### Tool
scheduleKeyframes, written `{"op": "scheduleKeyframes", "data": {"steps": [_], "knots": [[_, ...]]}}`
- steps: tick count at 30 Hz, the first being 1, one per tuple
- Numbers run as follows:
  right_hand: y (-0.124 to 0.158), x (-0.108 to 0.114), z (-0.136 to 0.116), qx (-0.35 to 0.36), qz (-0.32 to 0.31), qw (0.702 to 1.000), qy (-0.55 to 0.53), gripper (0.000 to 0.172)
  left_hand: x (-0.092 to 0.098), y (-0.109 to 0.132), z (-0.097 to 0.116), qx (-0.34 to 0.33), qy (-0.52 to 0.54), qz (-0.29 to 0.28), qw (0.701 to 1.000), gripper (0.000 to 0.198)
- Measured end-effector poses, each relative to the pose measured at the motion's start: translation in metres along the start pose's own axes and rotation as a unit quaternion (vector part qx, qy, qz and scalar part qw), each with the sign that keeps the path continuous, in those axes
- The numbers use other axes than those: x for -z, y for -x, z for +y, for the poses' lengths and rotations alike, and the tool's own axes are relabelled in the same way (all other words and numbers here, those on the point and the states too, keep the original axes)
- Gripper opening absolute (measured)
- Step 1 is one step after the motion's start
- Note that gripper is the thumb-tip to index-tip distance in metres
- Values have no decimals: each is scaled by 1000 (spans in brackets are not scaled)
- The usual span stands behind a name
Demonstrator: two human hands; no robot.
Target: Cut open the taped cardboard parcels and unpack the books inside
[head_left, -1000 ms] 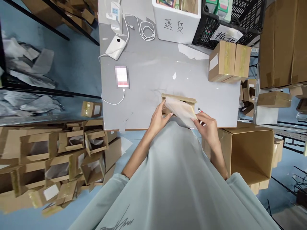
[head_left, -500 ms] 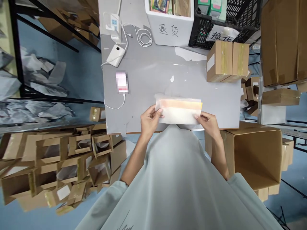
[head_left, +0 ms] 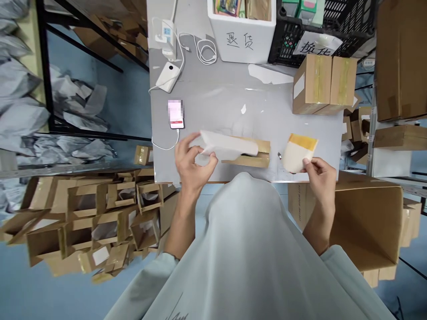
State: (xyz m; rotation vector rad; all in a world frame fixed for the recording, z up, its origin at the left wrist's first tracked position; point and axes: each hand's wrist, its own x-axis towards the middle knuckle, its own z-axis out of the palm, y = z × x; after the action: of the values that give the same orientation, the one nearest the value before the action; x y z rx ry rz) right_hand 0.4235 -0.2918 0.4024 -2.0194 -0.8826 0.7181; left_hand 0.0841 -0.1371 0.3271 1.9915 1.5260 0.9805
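My left hand (head_left: 191, 161) is closed on a white translucent sheet (head_left: 227, 144) that stretches right over a small open cardboard box (head_left: 255, 159) on the grey table (head_left: 213, 98). My right hand (head_left: 320, 174) pinches a pale packet with an orange-yellow top band (head_left: 298, 151), held up to the right of the box. The two hands are wide apart, one on each side of the box. A small dark object with a red tip (head_left: 279, 155) lies on the table just right of the box.
A phone (head_left: 176, 114) on a white cable, a power bank (head_left: 168, 76) and a charger lie at the table's left. A white bin (head_left: 245, 38), a black crate (head_left: 320, 26) and two taped boxes (head_left: 320, 84) stand behind. An open carton (head_left: 370, 226) sits right; flattened boxes (head_left: 90, 222) pile left.
Both hands held one white wrapped item together over the box. Now they have parted: the left carries the white sheet leftward, the right holds the orange-topped packet out to the right.
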Motion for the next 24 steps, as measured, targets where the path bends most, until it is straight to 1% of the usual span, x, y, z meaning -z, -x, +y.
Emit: {"op": "scheduleKeyframes", "data": {"steps": [2,3,5,8,10,11,14,16,18,20,23,24], "knots": [[6,11,-12,19,18,1000,12,40,-1,-1,8,17,-3,-57,998,21],[9,17,-18,27,17,999,11,39,-3,-1,13,28,-6,-74,997,22],[16,25,-30,37,1,999,4,36,-8,0,22,43,-4,-93,995,25],[24,33,-43,45,-43,998,1,33,-16,2,33,50,25,-118,991,26],[27,35,-47,48,-68,997,5,32,-20,3,36,60,50,-119,990,22],[27,34,-48,49,-74,996,8,32,-21,3,36,69,60,-109,990,21],[28,32,-48,53,-64,996,24,31,-23,0,29,105,67,-64,990,22],[26,29,-44,58,-46,996,46,30,-23,-4,22,115,56,-58,990,28],[19,24,-32,77,-14,993,86,30,-24,-5,14,102,48,-78,991,34],[5,12,-8,112,27,983,141,31,-26,-4,8,80,46,-110,990,35],[-26,-20,48,156,67,960,222,34,-32,5,4,60,29,-143,987,34],[-36,-32,69,156,64,953,253,33,-34,8,3,59,19,-148,987,34]]}}
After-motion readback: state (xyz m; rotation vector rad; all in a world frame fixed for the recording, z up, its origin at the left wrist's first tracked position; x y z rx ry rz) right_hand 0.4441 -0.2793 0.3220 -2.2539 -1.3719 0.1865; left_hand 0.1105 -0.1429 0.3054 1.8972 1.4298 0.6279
